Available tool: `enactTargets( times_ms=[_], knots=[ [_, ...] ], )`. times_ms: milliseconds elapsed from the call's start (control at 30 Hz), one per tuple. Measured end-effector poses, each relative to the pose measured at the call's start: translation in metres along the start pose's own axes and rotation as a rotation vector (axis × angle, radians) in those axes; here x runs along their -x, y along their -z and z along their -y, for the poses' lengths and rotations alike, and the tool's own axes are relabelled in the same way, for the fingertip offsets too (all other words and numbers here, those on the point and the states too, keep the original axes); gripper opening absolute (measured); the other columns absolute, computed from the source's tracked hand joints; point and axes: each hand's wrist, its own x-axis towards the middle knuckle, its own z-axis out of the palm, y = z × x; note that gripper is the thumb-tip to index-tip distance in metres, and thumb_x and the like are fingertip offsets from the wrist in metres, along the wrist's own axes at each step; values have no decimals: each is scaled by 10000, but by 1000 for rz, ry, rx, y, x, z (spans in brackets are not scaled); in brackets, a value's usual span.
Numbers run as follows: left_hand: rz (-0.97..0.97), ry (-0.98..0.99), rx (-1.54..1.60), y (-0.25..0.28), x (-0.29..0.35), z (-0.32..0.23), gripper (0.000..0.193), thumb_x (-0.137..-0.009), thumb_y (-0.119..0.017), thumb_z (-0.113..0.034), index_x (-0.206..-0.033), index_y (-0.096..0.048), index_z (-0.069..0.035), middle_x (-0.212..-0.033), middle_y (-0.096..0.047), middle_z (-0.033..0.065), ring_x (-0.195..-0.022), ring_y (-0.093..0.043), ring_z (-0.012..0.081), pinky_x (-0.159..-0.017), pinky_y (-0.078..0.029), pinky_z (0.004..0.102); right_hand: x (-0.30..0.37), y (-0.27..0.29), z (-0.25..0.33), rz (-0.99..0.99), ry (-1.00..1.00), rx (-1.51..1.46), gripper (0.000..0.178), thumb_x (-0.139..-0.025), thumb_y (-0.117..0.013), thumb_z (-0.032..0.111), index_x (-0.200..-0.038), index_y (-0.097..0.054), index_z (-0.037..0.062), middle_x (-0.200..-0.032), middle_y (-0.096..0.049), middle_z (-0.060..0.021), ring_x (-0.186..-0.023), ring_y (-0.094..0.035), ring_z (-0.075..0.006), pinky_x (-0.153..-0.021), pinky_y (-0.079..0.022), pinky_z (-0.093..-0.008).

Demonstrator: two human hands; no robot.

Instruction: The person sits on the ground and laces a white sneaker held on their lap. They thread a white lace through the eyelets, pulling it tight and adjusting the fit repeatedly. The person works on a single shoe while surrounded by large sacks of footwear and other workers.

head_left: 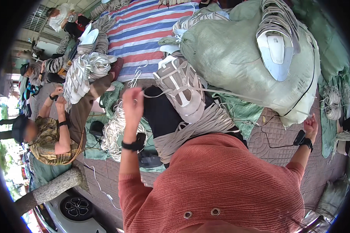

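Note:
A grey-beige shoe upper [179, 87] with pale stripes lies across my lap, toe toward me. A flat light shoelace [229, 94] passes by it and stretches far to the right. Raised at the left of the upper, my left hand [133, 108] is closed on one end of this lace; its fingers are slightly blurred. Far out at the right, my right hand [310, 126] is closed with the lace's other end at its fingertips. Beneath the upper, a thick bundle of grey laces [206, 126] crosses my thighs.
A large green woven sack [229, 54] bears a stack of shoe uppers [277, 50]. Loose white laces [114, 134] lie left of my lap. Another person [52, 136] sits at the left with pale uppers [85, 75]. A striped sheet [138, 29] spreads ahead; a black cable [268, 139] lies right.

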Motion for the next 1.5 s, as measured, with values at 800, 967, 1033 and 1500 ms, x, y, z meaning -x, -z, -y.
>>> enactTargets(
  times_ms=[800,967,1033,1500],
  knots=[
    [688,495,-1122,138,45,25,400,-890,-628,-457,-936,-681,-63,-908,-695,193,-893,-658,406,-766,-510,491,131,-274,-144,867,89,992,348,-987,-501,196,-1303,-578,72,-713,-500,62,-623,-434,-45,-554,-322,-205],
    [400,73,-46,42,-6,-70,336,-890,-666,-62,-1219,-615,-101,-1113,-645,105,-965,-651,226,-802,-525,343,185,-375,-269,1486,-326,881,199,-1017,-511,242,-1006,-610,70,-684,-495,43,-594,-434,-48,-527,-349,-206],
    [400,-4,185,-4,-22,-103,383,-884,-661,-23,-1254,-605,-104,-1155,-621,87,-998,-625,164,-791,-521,298,209,-402,-295,1662,-357,926,216,-1018,-505,234,-945,-616,64,-712,-537,32,-615,-456,-49,-544,-355,-197],
    [567,269,9,-70,-44,-97,144,-946,-601,-120,-965,-657,12,-786,-671,53,-725,-611,97,-672,-481,256,209,-412,-345,1630,525,976,176,-960,-576,239,-926,-672,95,-730,-609,-4,-614,-526,-139,-593,-413,-261]
  ],
)
